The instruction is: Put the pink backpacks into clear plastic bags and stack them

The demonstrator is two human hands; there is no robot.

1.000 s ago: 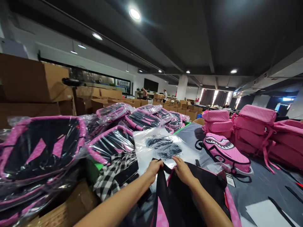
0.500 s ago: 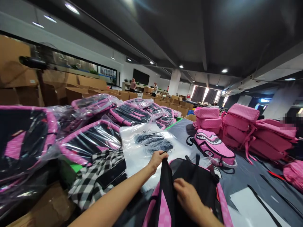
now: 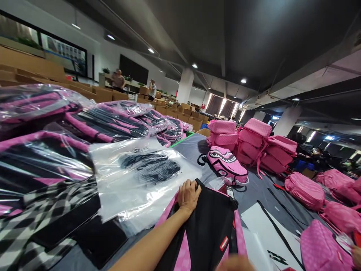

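A black and pink backpack (image 3: 208,218) lies in front of me on the table, its black strap side facing up with a small red label. My left hand (image 3: 188,194) has its fingers curled around the top edge of the backpack. At the bottom edge of the view, my right hand (image 3: 235,263) is over the lower part of the backpack, smeared by motion and mostly cut off, so its fingers cannot be made out. Beyond the left hand lies a clear plastic bag (image 3: 135,188) with dark print. A pink pouch with a shark mouth (image 3: 228,163) sits farther back.
Bagged pink and black backpacks (image 3: 107,120) are heaped on the left, beside checkered cloth (image 3: 62,203). Stacked pink bags (image 3: 254,141) stand at the back right; more pink bags (image 3: 306,190) lie nearer. A white sheet (image 3: 270,226) lies right. Another person's hand (image 3: 357,254) shows at the right edge.
The view has swung to the right. My left hand has lowered the black panel it held raised, flat onto the backpack. My right hand has moved down toward the bottom edge.
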